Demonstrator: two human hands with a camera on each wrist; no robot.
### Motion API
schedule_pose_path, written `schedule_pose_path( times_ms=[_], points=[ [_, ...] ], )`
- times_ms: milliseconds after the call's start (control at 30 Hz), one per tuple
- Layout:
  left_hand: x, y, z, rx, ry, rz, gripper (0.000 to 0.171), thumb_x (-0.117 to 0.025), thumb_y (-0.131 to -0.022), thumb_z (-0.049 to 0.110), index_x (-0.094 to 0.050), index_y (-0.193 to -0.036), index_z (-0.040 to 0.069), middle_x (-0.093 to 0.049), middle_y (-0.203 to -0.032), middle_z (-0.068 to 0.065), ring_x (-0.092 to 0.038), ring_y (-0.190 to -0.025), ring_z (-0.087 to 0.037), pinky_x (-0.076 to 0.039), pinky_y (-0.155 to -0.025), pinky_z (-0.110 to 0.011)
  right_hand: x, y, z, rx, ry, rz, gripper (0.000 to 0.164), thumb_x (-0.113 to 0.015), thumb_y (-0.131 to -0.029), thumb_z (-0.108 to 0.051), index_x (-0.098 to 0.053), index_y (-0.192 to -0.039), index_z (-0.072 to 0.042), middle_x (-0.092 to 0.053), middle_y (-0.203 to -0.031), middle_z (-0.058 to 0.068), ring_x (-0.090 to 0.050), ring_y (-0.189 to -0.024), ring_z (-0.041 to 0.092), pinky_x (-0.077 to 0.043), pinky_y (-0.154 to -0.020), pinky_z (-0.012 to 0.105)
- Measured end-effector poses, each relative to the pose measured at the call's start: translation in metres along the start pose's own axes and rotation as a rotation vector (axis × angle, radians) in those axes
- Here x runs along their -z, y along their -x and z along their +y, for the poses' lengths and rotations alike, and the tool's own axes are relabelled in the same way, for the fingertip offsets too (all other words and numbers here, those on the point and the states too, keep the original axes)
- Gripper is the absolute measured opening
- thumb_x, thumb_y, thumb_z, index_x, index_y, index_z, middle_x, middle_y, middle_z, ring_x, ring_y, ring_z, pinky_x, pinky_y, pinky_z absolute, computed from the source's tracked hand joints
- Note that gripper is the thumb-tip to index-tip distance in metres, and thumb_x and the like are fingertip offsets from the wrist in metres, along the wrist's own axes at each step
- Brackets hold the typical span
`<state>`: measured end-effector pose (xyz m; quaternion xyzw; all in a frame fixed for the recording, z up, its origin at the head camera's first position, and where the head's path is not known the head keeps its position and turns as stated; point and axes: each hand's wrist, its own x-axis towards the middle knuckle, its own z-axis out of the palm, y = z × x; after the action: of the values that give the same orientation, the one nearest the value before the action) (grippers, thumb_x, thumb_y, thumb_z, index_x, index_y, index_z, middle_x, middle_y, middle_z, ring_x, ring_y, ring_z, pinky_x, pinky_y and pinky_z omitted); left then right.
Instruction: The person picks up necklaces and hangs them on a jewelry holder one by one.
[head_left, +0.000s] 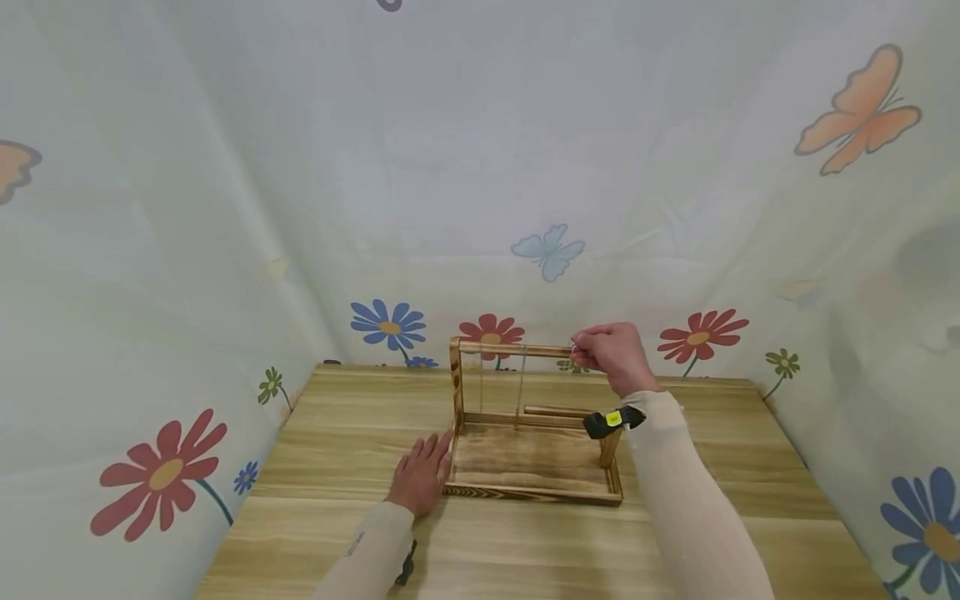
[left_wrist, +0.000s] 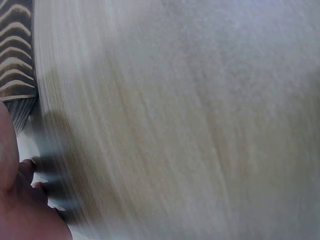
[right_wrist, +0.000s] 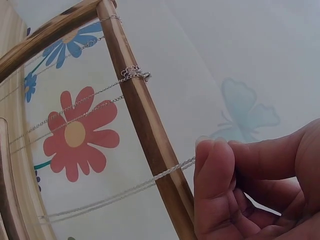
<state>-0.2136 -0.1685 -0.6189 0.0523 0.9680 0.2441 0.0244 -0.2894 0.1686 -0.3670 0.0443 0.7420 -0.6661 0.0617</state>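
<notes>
A brown wooden jewelry stand point(head_left: 456, 379) with a shallow tray base stands on the table. My right hand point(head_left: 617, 354) is at the right part of its top bar point(head_left: 495, 347), thumb and fingertips pinching a silver chain necklace point(right_wrist: 125, 191). That necklace passes over the bar, and its strands hang down the other side. Two more silver chains point(head_left: 521, 383) hang farther left along the bar; one has a bunched clasp end point(right_wrist: 134, 73) on top. My left hand point(head_left: 422, 475) rests on the table with fingers extended, right at the left edge of the tray point(head_left: 532, 495).
A lower wooden rod point(head_left: 555, 411) runs across the stand behind the tray floor. The wood-grain table point(head_left: 360, 417) extends to both sides. Pale curtains point(head_left: 420, 167) printed with flowers and butterflies enclose its back and sides.
</notes>
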Motion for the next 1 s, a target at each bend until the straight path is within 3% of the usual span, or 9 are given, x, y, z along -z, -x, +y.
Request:
schedule_pose_path(
  times_ms=[333, 733, 1000],
  points=[
    [-0.004, -0.002, -0.002, 0.011, -0.003, -0.004, 0.054, -0.030, -0.114, 0.045, -0.031, -0.166, 0.030, -0.036, -0.170, -0.011, -0.027, -0.159, -0.042, -0.023, -0.124, -0.069, -0.007, -0.001, 0.002, 0.014, 0.045, 0.000, 0.031, -0.063, -0.103, -0.010, -0.069, -0.126, 0.011, -0.072, -0.074, -0.002, -0.073, -0.069, 0.008, -0.062, -0.069, 0.023],
    [0.006, 0.005, 0.002, 0.017, 0.025, -0.009, 0.053, -0.031, -0.114, 0.040, -0.032, -0.165, 0.026, -0.037, -0.168, -0.016, -0.028, -0.157, -0.046, -0.023, -0.122, -0.071, -0.010, 0.000, 0.002, 0.036, 0.243, 0.036, 0.028, -0.068, -0.101, -0.015, -0.075, -0.118, 0.006, -0.075, -0.077, 0.006, -0.073, -0.069, 0.016, -0.062, -0.070, 0.029],
    [0.008, 0.006, 0.001, 0.000, -0.005, -0.003, 0.055, -0.026, -0.115, 0.044, -0.028, -0.167, 0.027, -0.035, -0.169, -0.017, -0.026, -0.158, -0.046, -0.023, -0.123, -0.070, -0.013, 0.004, 0.008, 0.089, 0.277, 0.030, 0.028, -0.068, -0.101, -0.015, -0.075, -0.119, 0.005, -0.077, -0.104, 0.026, -0.076, -0.081, 0.028, -0.063, -0.074, 0.030]
  ],
)
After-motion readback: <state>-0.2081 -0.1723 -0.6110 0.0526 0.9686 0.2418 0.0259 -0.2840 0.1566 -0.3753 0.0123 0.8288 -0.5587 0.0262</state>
